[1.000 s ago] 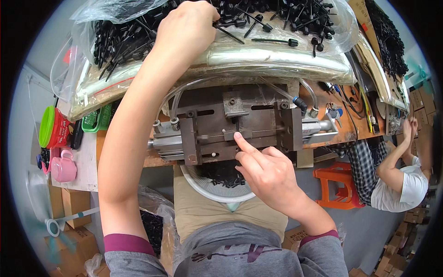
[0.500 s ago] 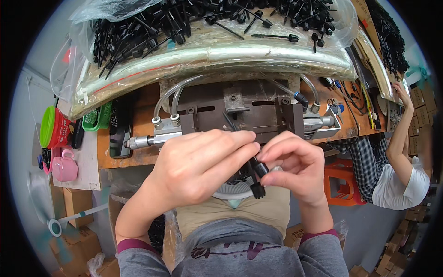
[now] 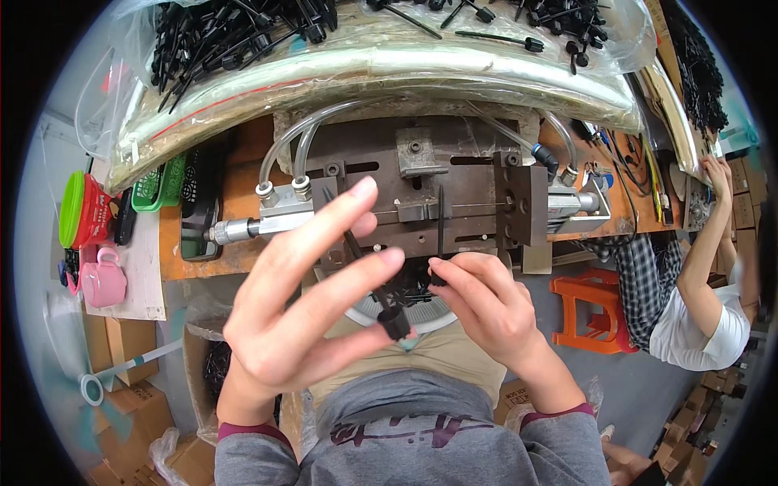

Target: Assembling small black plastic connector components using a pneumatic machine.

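My left hand is over the lap with its fingers spread. A thin black rod with a ribbed knob passes under its index finger and over its thumb, loosely held. The knob lies against the thumb, and the rod slants up to the left. Beside it, my right hand pinches the lower end of another slim black rod, which points away toward the brown metal fixture. The fingertips mostly hide that rod's knob. Below the hands, a pale round bowl holds several dark pieces and is partly covered.
Black knobbed rods are heaped on a plastic-wrapped ledge behind the fixture. Clear air hoses run to cylinders at both sides. A pink cup and a green basket stand left. Another person sits at right near an orange stool.
My hands have moved apart, and the two rods held together are now separate, one in each hand. My left fingers have spread. The whole view has shifted slightly.
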A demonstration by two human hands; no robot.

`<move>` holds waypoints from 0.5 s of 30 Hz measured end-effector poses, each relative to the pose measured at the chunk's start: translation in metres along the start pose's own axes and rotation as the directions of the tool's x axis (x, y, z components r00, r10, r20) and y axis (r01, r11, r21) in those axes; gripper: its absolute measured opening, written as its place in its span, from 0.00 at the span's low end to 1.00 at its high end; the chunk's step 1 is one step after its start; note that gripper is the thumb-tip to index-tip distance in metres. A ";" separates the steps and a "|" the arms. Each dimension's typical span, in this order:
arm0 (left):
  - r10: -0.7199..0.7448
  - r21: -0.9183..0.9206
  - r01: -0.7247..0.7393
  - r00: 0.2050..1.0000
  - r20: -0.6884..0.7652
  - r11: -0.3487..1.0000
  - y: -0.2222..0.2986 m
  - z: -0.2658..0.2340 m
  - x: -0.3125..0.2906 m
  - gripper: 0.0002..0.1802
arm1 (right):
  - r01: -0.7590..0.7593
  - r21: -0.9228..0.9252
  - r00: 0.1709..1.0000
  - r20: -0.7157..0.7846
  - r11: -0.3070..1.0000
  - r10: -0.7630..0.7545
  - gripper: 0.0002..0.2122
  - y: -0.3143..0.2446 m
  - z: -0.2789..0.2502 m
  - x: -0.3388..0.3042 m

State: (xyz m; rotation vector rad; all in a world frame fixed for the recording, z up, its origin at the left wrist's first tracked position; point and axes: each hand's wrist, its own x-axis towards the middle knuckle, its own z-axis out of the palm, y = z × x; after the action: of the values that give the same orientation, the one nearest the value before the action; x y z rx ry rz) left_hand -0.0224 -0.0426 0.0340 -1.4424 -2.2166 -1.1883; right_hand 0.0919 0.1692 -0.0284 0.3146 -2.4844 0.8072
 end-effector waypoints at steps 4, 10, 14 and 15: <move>-0.094 -0.029 0.094 0.995 -0.014 0.995 0.008 0.006 -0.009 0.30 | 0.021 -0.045 0.999 0.046 0.999 -0.019 0.14 0.001 0.003 0.001; -0.093 -0.082 0.091 0.995 -0.027 0.992 0.007 0.015 -0.017 0.23 | 0.068 -0.225 0.990 0.139 0.972 -0.037 0.12 0.000 0.005 0.012; -0.110 -0.034 0.107 0.987 -0.116 0.994 0.010 0.020 -0.019 0.26 | 0.038 -0.255 0.984 0.176 0.966 0.007 0.12 -0.003 0.002 0.022; -0.136 -0.058 0.130 0.984 -0.111 0.990 0.011 0.021 -0.019 0.26 | 0.019 -0.268 0.980 0.198 0.963 0.035 0.12 -0.006 0.000 0.024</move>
State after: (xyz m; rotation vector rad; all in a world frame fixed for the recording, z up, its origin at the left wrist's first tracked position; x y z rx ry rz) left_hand 0.0007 -0.0378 0.0145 -1.2265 -2.2484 -1.3427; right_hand 0.0736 0.1631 -0.0133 0.3014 -2.7450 0.4491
